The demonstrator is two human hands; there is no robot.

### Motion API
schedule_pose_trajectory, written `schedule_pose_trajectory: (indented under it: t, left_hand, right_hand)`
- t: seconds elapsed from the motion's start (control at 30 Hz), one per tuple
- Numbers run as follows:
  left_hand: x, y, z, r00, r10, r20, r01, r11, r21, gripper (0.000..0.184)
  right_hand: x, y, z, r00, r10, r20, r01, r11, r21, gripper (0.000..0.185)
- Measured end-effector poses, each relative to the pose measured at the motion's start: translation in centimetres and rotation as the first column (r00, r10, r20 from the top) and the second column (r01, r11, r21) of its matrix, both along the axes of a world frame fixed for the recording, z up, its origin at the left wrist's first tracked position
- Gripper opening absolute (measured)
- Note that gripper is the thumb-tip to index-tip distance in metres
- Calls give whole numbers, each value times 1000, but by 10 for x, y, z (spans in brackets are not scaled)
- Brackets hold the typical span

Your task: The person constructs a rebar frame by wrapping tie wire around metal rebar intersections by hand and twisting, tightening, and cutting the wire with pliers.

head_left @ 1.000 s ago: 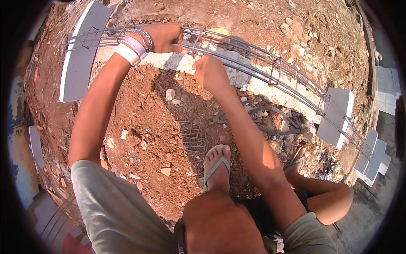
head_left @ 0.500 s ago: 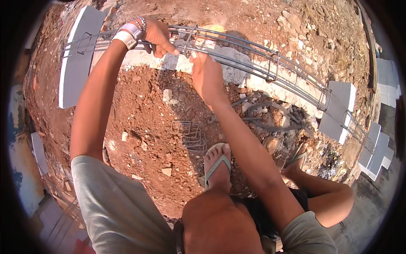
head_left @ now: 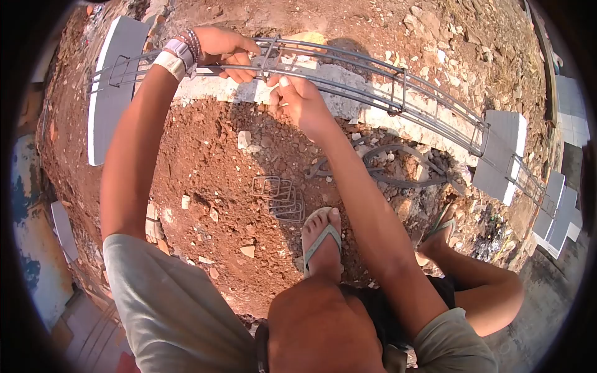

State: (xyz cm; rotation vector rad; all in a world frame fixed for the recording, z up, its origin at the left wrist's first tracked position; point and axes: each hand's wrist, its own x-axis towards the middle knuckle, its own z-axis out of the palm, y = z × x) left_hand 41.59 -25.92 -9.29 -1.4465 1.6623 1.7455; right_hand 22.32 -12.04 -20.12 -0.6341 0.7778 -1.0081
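Observation:
A long rebar cage (head_left: pixel 354 89) of thin steel bars with square stirrups runs across the upper part of the view. My left hand (head_left: pixel 227 51), with a watch and bracelets at the wrist, curls around its bars left of a stirrup (head_left: pixel 269 56). Just below that stirrup, at the lower bar, my right hand (head_left: pixel 301 105) has its thumb and fingers pinched together. Whatever sits between those fingertips is too small to make out. Several loose square stirrups (head_left: pixel 280 198) lie on the soil in front of my foot.
Grey blocks support the cage at the left (head_left: pixel 112 93) and right (head_left: pixel 501 155). A pale concrete strip (head_left: pixel 398 127) runs beneath it. Coiled dark strapping (head_left: pixel 404 180) lies right of my forearm. My sandalled foot (head_left: pixel 322 239) stands on stony red soil.
My left hand has shifted slightly left and up, its index finger no longer pointing down at the stirrup joint. My right hand stays by the joint. The stirrup leans a little differently.

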Motion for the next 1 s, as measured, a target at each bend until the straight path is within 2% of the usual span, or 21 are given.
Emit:
schedule_pose_trajectory:
  t: [0.1, 0.13, 0.23, 0.33, 0.37, 0.43, 0.47, 0.53, 0.6, 0.7, 0.73, 0.83, 0.87, 0.93, 1.0]
  left_hand:
    - [-10, -5, -17, 977, 122, 178, -116, 992, -43, 51]
    - [-13, -9, -19, 979, 19, 203, -16, 1000, -17, 49]
    - [-17, -12, -18, 982, -55, 183, 74, 992, -98, 38]
    - [-6, -13, -26, 988, -108, 114, 127, 976, -177, 42]
    - [-4, -15, -27, 961, -200, 191, 249, 928, -279, 40]
    - [-20, -1, 2, 866, -343, 365, 484, 758, -438, 37]
    - [-24, 8, 7, 883, -187, 430, 398, 785, -475, 36]
    - [-16, 21, -10, 960, -25, 279, 210, 725, -656, 36]
    - [-15, 36, -21, 991, 70, 110, 40, 641, -767, 37]
    - [-25, 44, -13, 969, 119, 216, 82, 673, -735, 32]
    - [-23, 41, -15, 975, 97, 198, 85, 663, -744, 28]
    - [-27, 35, -14, 953, 108, 284, 137, 682, -719, 27]
    - [-27, 33, -11, 963, 116, 243, 88, 716, -692, 26]
    - [-26, 28, -17, 944, 138, 299, 114, 715, -690, 27]
    - [-25, 29, -25, 921, 186, 342, 128, 685, -717, 27]
  right_hand:
    - [-1, -6, -8, 974, 46, -223, -83, 984, -159, 42]
    - [-1, -7, -10, 949, 56, -311, -125, 971, -204, 42]
    - [6, -2, -7, 927, -32, -374, -30, 987, -159, 39]
    - [4, 0, 8, 832, -43, -553, -45, 989, -144, 38]
    - [5, -1, 10, 828, -40, -560, -34, 992, -122, 38]
    - [6, -3, 13, 818, -34, -574, -14, 997, -79, 38]
    - [7, -3, 14, 816, -39, -577, -5, 997, -75, 38]
    - [9, -4, 16, 810, -52, -584, 12, 997, -71, 38]
    - [12, -3, 4, 760, -147, -633, 35, 982, -186, 37]
    - [14, 0, -10, 708, -247, -661, 71, 957, -282, 34]
    - [14, 1, -11, 695, -273, -665, 86, 950, -300, 33]
    - [14, 6, -6, 825, -260, -502, 159, 959, -235, 29]
    - [14, 7, -3, 856, -244, -455, 171, 965, -197, 28]
    - [14, 7, 6, 909, -220, -355, 188, 974, -123, 25]
    - [17, 5, 9, 901, -234, -366, 205, 972, -117, 24]
